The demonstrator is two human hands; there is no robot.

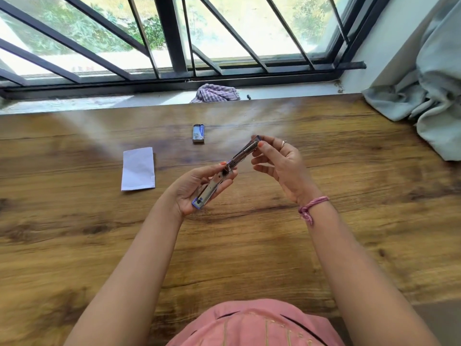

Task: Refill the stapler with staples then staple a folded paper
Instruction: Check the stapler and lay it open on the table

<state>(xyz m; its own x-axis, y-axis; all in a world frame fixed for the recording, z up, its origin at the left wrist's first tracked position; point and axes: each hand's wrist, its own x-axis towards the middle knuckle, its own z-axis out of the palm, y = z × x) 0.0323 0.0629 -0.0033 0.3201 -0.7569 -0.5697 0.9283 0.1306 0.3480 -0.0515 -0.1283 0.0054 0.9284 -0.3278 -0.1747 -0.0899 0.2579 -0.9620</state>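
Head view only: holding a small metal stapler (225, 171) swung fully open above the middle of the desk (349, 245), the two halves lying nearly in one line from lower left toward upper right. Cradling the lower half in the left hand (197, 188), with the fingers (214, 169) curled round it and the blue-tipped end poking out near the heel of the palm. Pinching the far end of the upper half in the right hand (279, 166), thumb and forefinger closed on it, the remaining fingers hanging loose below. Judging the stapler light and rigid, its bright steel likely slippery, with a sprung hinge liable to snap shut; best gripping by the sides of each half, well away from the open channel and the hinge. Lying flat at centre left of the frame, a folded white paper (138, 169), thin and floppy by the look of it, easiest lifted by an edge. Resting above centre, well apart from both hands, a small blue staple box (198, 133), probably very light, its strips likely brittle. Showing print on the box lid, but too blurred to read; no legible brand anywhere on the stapler.
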